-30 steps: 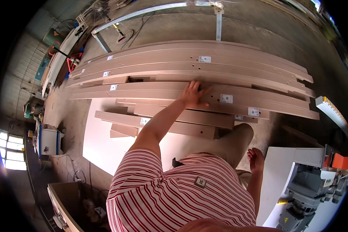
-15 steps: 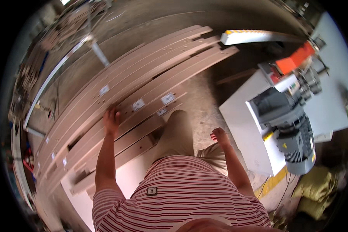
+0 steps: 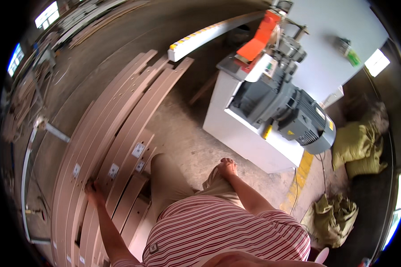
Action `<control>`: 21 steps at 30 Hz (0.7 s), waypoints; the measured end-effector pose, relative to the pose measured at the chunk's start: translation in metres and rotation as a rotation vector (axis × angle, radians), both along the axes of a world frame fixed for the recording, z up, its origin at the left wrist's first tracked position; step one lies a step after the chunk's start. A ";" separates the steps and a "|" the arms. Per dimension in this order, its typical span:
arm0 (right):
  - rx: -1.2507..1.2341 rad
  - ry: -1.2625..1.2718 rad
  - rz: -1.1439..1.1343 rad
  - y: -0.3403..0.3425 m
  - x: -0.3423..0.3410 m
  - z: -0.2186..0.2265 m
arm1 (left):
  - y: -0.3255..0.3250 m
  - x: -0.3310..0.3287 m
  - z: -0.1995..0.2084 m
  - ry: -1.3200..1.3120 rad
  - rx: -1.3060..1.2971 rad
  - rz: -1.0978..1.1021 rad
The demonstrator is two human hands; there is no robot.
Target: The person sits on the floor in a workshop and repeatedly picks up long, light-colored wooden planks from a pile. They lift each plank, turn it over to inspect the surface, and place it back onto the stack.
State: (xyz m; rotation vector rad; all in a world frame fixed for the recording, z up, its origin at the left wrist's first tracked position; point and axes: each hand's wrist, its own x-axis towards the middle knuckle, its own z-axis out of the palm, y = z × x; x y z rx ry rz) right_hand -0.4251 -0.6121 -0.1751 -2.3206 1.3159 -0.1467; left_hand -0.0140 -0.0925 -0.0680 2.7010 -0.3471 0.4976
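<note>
Long brown boards (image 3: 120, 113) lie stacked on my left, with pre-drilled holes and small white labels. My left hand (image 3: 94, 194) rests on a board in the middle of the stack, its fingers lying on the surface near a row of holes. It grips nothing that I can see. My right hand (image 3: 227, 167) is by my right knee, away from the boards, with its fingers loosely curled in. Nothing shows in it.
A white machine cabinet (image 3: 249, 151) with a grey motor (image 3: 309, 122) and an orange guard (image 3: 256, 42) stands at the right. A white beam (image 3: 205, 38) reaches out from it. Yellowish sacks (image 3: 358, 149) and a cable (image 3: 296, 189) lie on the floor at the right.
My view has swung to the right, so the boards appear farther left and steeper and more of the machine shows. My left hand stays on the boards; my right hand has come closer to my knee.
</note>
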 end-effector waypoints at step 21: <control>0.359 0.237 -0.111 -0.024 -0.026 -0.007 | -0.026 -0.008 0.024 0.142 0.189 0.135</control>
